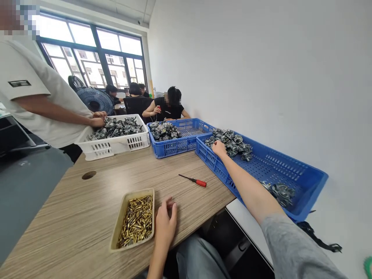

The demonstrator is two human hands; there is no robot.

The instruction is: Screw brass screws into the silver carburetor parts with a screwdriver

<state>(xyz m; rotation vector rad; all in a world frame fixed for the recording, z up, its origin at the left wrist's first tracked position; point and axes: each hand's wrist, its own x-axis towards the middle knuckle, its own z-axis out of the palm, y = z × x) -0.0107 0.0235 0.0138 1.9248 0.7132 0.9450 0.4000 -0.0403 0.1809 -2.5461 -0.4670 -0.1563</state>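
Note:
My right hand (219, 148) reaches into a large blue crate (290, 170) and rests on a heap of grey metal parts (232, 142) at its far end; the fingers curl down into the pile and what they grip is hidden. My left hand (165, 219) lies on the wooden table (95, 209) with fingers loosely curled, empty, right beside a beige tray (117, 228) full of small brass pieces (136, 221). A red-handled screwdriver (194, 180) lies on the table between my hands.
A second blue crate (186, 145) and a white crate (116, 145), both with metal parts, stand at the far table end. A person in a white shirt (37, 97) reaches into the white crate. Seated people (167, 106) and a fan (94, 99) are behind.

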